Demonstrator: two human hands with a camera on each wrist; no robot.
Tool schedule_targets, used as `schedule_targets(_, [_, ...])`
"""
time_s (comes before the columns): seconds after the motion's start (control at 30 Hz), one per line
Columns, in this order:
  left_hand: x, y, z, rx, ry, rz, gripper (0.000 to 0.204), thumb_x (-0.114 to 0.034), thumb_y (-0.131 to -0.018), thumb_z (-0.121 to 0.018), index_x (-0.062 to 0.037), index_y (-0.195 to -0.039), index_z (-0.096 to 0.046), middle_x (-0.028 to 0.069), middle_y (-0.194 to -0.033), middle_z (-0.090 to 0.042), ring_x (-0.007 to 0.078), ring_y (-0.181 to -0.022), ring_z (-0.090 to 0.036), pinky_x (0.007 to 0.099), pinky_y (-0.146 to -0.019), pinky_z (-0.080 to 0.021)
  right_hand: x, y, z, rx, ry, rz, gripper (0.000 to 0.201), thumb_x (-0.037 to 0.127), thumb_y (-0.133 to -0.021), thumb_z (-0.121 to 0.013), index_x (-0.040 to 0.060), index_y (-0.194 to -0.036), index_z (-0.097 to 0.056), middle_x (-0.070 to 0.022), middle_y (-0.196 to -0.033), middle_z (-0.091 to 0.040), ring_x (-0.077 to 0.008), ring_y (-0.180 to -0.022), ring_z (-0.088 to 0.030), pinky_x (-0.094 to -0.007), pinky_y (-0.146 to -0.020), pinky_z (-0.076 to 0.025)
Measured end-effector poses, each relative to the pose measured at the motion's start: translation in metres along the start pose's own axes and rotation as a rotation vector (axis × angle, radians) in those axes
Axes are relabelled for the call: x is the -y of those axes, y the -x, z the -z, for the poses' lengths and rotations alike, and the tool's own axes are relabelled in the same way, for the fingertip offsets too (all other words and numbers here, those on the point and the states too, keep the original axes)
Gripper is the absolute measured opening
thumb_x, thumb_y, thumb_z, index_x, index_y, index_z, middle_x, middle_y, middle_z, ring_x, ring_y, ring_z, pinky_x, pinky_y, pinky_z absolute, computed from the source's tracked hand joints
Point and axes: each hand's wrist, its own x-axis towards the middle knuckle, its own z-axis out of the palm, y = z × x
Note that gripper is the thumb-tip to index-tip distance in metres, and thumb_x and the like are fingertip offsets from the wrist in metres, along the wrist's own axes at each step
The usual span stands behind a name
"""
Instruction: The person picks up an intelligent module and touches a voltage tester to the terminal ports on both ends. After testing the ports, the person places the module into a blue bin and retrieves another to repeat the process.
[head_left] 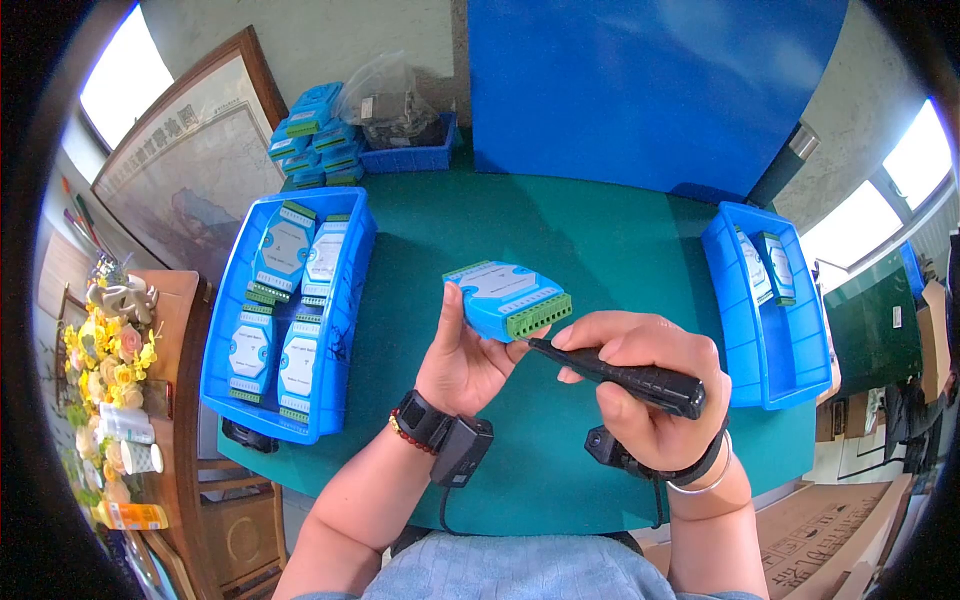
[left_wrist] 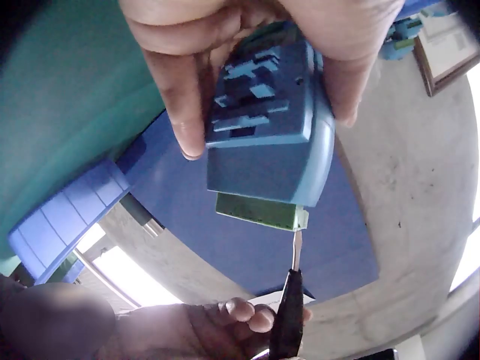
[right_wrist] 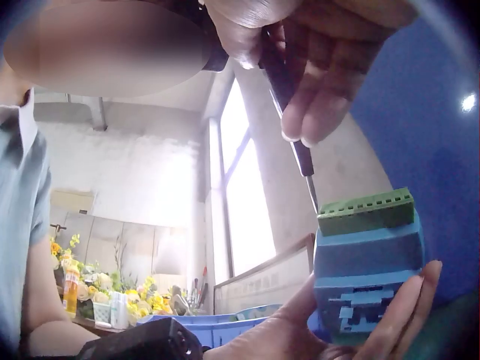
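Observation:
My left hand grips a blue module by its sides over the table, its white label facing up. A green terminal block runs along the module's near right end. In my right hand is a black-handled screwdriver, pinched between fingers and thumb and pointing left. In the left wrist view, the flat metal blade meets the outer corner of the terminal block. The right wrist view shows the blade at that block's end as well, with the module's clip side towards the camera.
At left, a blue bin holds several similar modules; another blue bin at right holds a few. More modules are stacked at the back, beside a small blue tray with a plastic bag. A blue panel stands behind the green table.

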Motion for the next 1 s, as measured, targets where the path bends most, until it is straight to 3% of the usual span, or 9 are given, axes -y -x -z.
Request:
schedule_targets(0.13, [0.0,-0.0006,0.0,0.012,0.01,-0.008,0.065,-0.052,-0.087,-0.052,-0.0053,-0.13,-0.037,0.0174,-0.125,-0.05,0.0358,-0.114,-0.052,0.0403,-0.087,-0.054,-0.0072,-0.0003,0.0034,-0.002,-0.075,0.005,0.029,0.015,-0.088,-0.061,-0.0004,-0.104,-0.041,-0.0286,-0.096,-0.06,-0.0239,-0.073,-0.065,-0.0336,-0.067,-0.055])
schedule_targets(0.23, [-0.0011,0.0003,0.0014,0.046,0.031,-0.006,0.066,-0.052,-0.086,-0.052,-0.0043,-0.13,-0.036,0.0186,-0.125,-0.05,0.037,-0.115,-0.051,0.0415,-0.087,-0.054,-0.0056,0.0014,-0.0014,-0.153,-0.201,-0.098,0.028,0.001,-0.08,-0.066,-0.0004,-0.102,-0.049,-0.021,-0.093,-0.064,-0.0266,-0.084,-0.066,-0.0329,-0.072,-0.053])
schedule_targets(0.53, [-0.001,0.0006,-0.0024,0.005,0.024,-0.036,0.067,-0.053,-0.087,-0.051,-0.0035,-0.13,-0.036,0.0186,-0.125,-0.049,0.0367,-0.115,-0.051,0.0418,-0.088,-0.054,-0.005,0.003,-0.0011,-0.122,-0.162,-0.102,0.024,0.003,-0.08,-0.067,-0.0009,-0.098,-0.052,-0.0202,-0.094,-0.064,-0.0271,-0.083,-0.066,-0.0332,-0.072,-0.053])
schedule_targets(0.73, [-0.0004,0.0014,0.0,0.024,0.014,-0.033,0.066,-0.053,-0.088,-0.049,-0.0042,-0.13,-0.036,0.0174,-0.126,-0.049,0.0353,-0.114,-0.052,0.0398,-0.086,-0.054,-0.0022,0.0021,-0.0058,-0.192,-0.207,-0.138,0.02,0.004,-0.079,-0.067,-0.0013,-0.094,-0.055,-0.0195,-0.094,-0.064,-0.0293,-0.084,-0.065,-0.0335,-0.072,-0.053])
schedule_targets(0.83, [-0.0005,0.0012,-0.0013,0.011,0.012,-0.029,0.066,-0.053,-0.088,-0.049,-0.0043,-0.13,-0.036,0.0174,-0.126,-0.049,0.0353,-0.114,-0.052,0.0396,-0.087,-0.054,-0.0046,0.0001,0.0014,-0.055,-0.137,-0.1,0.027,0.001,-0.077,-0.069,-0.0004,-0.098,-0.052,-0.019,-0.093,-0.064,-0.031,-0.084,-0.066,-0.0349,-0.071,-0.053])
schedule_targets(0.93, [-0.0001,0.0004,-0.0006,-0.002,0.004,-0.02,0.066,-0.053,-0.088,-0.048,-0.0044,-0.131,-0.035,0.0174,-0.126,-0.049,0.0352,-0.114,-0.052,0.0394,-0.088,-0.053,-0.0073,0.0033,-0.0057,-0.094,-0.077,-0.009,0.036,-0.002,-0.074,-0.071,0.0007,-0.102,-0.049,-0.0178,-0.091,-0.063,-0.0321,-0.083,-0.066,-0.0362,-0.07,-0.054])
schedule_targets(1.0, [-0.0001,0.0001,0.0012,0.003,0.002,-0.01,0.066,-0.053,-0.088,-0.048,-0.0045,-0.131,-0.035,0.0175,-0.127,-0.049,0.0352,-0.114,-0.052,0.0395,-0.088,-0.053,-0.0065,0.0018,-0.0033,-0.036,-0.033,0.009,0.029,0.008,-0.083,-0.064,0.0007,-0.103,-0.045,-0.0246,-0.096,-0.061,-0.0276,-0.079,-0.066,-0.0342,-0.068,-0.055])
